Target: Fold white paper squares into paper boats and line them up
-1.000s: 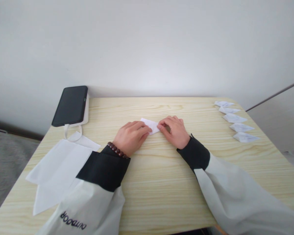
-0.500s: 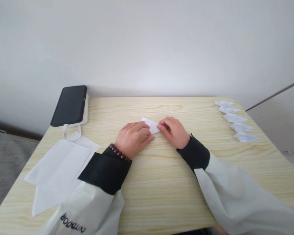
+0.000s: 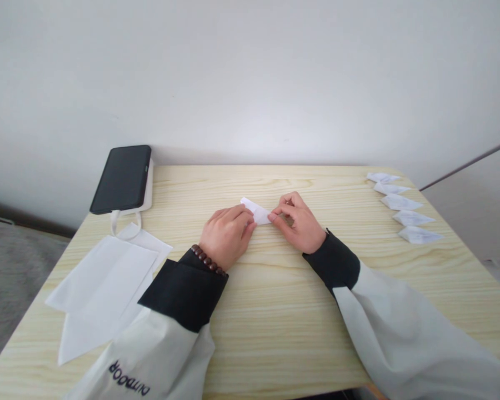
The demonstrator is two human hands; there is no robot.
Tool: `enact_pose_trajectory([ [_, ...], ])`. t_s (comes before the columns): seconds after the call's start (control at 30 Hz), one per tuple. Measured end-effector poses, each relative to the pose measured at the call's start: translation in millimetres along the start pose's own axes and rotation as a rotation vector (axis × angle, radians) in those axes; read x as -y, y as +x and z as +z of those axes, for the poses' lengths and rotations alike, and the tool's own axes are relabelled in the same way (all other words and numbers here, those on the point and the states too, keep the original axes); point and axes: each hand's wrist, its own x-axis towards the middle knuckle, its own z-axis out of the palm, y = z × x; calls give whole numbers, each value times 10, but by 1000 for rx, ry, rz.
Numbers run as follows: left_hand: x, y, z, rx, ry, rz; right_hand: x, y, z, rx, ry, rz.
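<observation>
Between my hands, just above or on the wooden table, is a small piece of folded white paper (image 3: 260,214). My left hand (image 3: 228,233) has its fingers curled over the paper's left part, thumb beneath, hiding some of it. At the paper's right tip my right hand (image 3: 298,221) pinches it between thumb and forefinger, the other fingers bent. The folds under my left fingers are hidden.
Several pointed folded paper pieces (image 3: 420,235) lie in a column at the table's right side. White paper sheets (image 3: 116,278) overlap at the left. Behind them, a black-screened device (image 3: 120,179) rests on a white block with a white strap (image 3: 126,223). A wall (image 3: 258,111) borders the table's far edge.
My left fingers have curled in closer around the paper, and its thumb has drawn in. My right fingers have spread slightly upward while the pinch stays at the tip. The view has shifted slightly.
</observation>
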Motion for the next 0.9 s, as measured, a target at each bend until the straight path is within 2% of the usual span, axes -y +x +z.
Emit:
enact_pose_trajectory([
  [0.23,89,-4,-14,34,-125,17,7,1,46,-24,-56,52],
  [0.6,18,8,-34,37,-44,-26,7,9,69,-55,-93,1],
  [0.77,21,0,-49,63,6,83,25,17,70,-49,-103,18],
  [0.9,46,-11,-33,37,-1,145,23,23,78,-35,-123,32],
])
